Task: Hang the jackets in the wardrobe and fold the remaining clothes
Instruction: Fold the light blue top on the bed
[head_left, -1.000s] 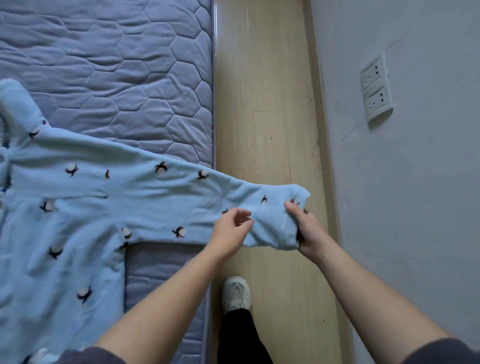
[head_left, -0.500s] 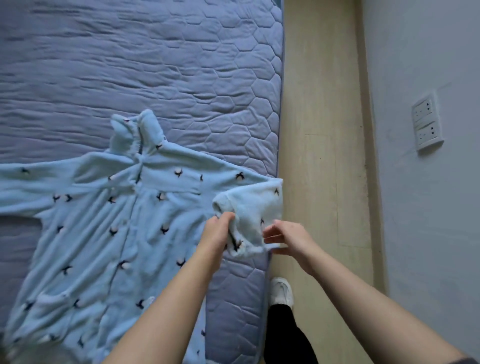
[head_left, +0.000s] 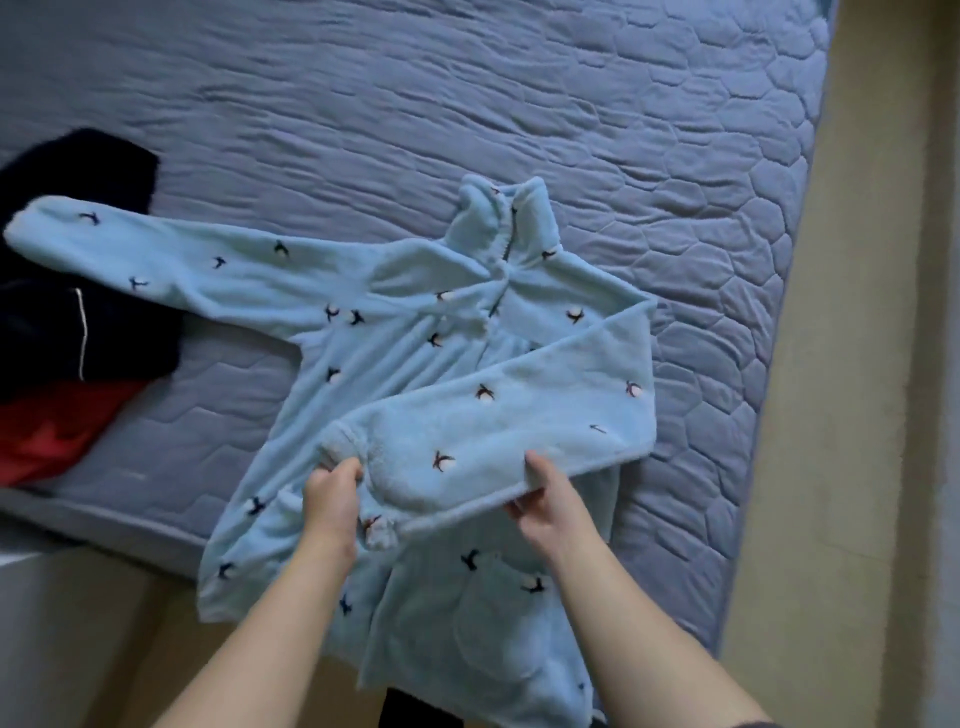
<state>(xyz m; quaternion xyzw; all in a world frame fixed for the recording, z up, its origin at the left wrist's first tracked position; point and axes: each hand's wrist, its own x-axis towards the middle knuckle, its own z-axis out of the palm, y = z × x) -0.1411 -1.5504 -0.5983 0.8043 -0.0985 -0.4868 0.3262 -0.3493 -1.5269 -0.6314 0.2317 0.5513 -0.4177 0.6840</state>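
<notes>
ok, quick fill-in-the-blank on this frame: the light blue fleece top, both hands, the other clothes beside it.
1. The left hand and right hand both hold one ___ of the light blue fleece top, folded across its front.
2. The top lies on a quilted grey-blue ___.
3. The left hand grips at the ___ end.
4. Beside the dark navy garment with white piping lies a ___ one.
Missing: sleeve; mattress; cuff; red (the red garment).
</notes>
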